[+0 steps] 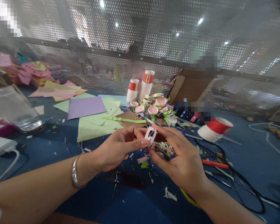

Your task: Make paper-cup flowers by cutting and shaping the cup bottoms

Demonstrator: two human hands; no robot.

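A small white paper ring (150,136), with a bit of purple inside it, is held up between both hands above the table. My left hand (118,146) pinches its left side between thumb and fingers and wears a silver bangle at the wrist. On the opposite side, the fingertips of my right hand (177,152) close on the ring. A dark, slim thing shows under the right palm; its kind is hidden. Just beyond the hands lies a heap of round paper discs (153,110) with pink print and green and purple paper bits.
Two stacks of paper cups (145,88) stand behind the discs. Coloured paper sheets (86,107) lie left, near a water glass (16,105) and white charger (2,145). At right are a tipped red-white cup (215,129), a phone (186,114) and black cables (240,177). Scraps litter the blue table.
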